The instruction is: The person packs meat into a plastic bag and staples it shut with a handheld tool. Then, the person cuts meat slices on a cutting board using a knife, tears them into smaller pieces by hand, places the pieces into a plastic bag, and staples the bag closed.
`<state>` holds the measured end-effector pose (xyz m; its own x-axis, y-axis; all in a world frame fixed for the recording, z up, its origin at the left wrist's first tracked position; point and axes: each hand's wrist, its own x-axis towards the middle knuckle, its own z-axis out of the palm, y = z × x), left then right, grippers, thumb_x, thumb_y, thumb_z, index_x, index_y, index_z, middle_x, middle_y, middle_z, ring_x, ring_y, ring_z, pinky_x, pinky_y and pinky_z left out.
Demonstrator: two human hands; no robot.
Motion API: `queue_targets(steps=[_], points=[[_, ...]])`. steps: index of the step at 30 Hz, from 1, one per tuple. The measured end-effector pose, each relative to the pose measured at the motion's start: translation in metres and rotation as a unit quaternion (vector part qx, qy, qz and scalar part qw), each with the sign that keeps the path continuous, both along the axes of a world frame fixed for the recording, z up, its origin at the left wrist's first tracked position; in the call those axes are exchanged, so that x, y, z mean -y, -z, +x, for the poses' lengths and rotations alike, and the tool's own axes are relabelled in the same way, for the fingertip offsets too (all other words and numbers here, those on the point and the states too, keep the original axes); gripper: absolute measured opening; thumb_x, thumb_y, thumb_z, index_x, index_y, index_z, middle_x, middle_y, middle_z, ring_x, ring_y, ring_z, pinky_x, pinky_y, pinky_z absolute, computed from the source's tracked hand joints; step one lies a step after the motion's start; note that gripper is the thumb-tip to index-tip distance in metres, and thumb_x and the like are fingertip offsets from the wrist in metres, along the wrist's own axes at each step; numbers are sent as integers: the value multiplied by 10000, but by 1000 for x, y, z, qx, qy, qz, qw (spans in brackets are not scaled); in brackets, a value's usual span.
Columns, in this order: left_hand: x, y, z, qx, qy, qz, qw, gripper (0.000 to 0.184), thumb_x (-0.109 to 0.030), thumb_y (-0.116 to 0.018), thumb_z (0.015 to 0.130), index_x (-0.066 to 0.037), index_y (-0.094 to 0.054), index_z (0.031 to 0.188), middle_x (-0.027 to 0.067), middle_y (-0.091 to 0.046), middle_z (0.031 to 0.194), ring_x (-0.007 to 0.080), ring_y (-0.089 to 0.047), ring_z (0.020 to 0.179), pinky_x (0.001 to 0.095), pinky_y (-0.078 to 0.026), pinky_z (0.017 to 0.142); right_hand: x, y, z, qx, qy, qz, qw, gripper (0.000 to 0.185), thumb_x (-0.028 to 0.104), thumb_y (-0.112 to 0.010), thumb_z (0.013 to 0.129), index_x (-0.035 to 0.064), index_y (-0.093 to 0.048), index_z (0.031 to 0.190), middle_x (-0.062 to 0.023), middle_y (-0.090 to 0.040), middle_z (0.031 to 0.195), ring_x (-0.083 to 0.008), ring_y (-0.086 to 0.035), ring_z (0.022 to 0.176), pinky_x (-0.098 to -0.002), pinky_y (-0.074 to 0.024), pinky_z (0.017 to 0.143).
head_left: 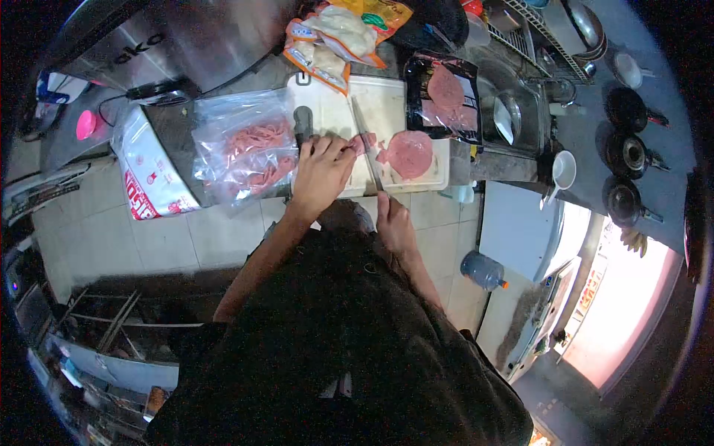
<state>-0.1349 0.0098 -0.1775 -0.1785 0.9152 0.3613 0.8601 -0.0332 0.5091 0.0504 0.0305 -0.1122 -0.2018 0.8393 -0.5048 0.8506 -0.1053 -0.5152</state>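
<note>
My right hand [396,224] grips the handle of a knife [364,134], whose long blade points away from me across a white cutting board [384,91]. My left hand [324,168] rests on the board with bent fingers, holding down a small piece of sliced ham [358,144] at the left side of the blade. Just right of the blade lies a stack of round pink ham slices [410,154], with small bits at its left edge. A dark grey handle [303,123] lies on the board beyond my left hand.
Left of the board is a clear plastic bag [253,152] of cut pink strips. An opened black package [443,100] with ham slices overlaps the board's right side, near the sink [513,82]. Orange-and-white food packets [327,44] lie behind. A white printed bag [152,167] hangs over the counter edge.
</note>
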Motion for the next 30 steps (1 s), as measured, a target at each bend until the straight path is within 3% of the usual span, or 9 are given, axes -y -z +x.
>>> queue_targets(steps=[4, 5, 12, 21, 24, 29, 30], points=[[-2, 1, -1, 8, 3, 8, 1000, 187, -224, -687, 894, -102, -693, 1037, 30, -618, 1069, 256, -563, 1038, 433, -410, 929, 4, 10, 3, -79, -50, 103, 990, 468, 362, -432, 1073, -47, -652, 1012, -316, -676, 862, -499, -673, 904, -540, -520, 736], [0, 1, 0, 11, 0, 7, 1000, 184, -223, -687, 895, -102, -692, 1033, 32, -617, 1069, 256, -562, 1037, 433, -410, 928, 8, 9, 7, 11, -14, 28, 999, 463, 362, -442, 1067, -50, -647, 1019, -345, -660, 904, -532, -637, 945, -546, -516, 745], [0, 5, -2, 17, -6, 25, 1000, 227, -222, -700, 871, -78, -664, 1043, 84, -602, 1104, 297, -556, 1056, 450, -420, 922, 34, 19, 36, -17, 19, 40, 999, 479, 367, -471, 1063, -67, -644, 961, -362, -630, 873, -531, -645, 916, -527, -504, 710], [16, -5, -1, 54, -33, 7, 998, 244, -203, -692, 877, -49, -670, 1066, 118, -585, 1104, 343, -521, 1072, 485, -414, 951, 20, 11, 23, -105, -28, 76, 991, 478, 369, -468, 1072, -59, -604, 908, -332, -596, 783, -479, -612, 695, -474, -483, 650], [15, 2, 0, 51, -34, 12, 998, 230, -192, -690, 879, -77, -670, 1078, 111, -588, 1071, 334, -531, 1069, 486, -408, 959, 16, 18, 26, -81, -47, 80, 992, 484, 377, -459, 1073, -55, -600, 905, -334, -585, 773, -478, -588, 679, -468, -480, 648], [14, 0, -1, 60, -27, 21, 998, 204, -191, -694, 876, -96, -675, 1055, 84, -608, 1059, 307, -553, 1065, 478, -406, 977, 16, 3, 23, -32, -45, 49, 997, 479, 396, -464, 1064, -44, -623, 961, -347, -622, 831, -517, -658, 840, -534, -486, 688], [14, 0, -1, 62, -23, 21, 998, 202, -190, -695, 874, -97, -676, 1053, 80, -610, 1060, 306, -554, 1065, 477, -406, 978, 16, 6, 24, -40, -52, 61, 996, 482, 384, -462, 1070, -57, -605, 938, -318, -596, 784, -448, -616, 766, -508, -476, 667]])
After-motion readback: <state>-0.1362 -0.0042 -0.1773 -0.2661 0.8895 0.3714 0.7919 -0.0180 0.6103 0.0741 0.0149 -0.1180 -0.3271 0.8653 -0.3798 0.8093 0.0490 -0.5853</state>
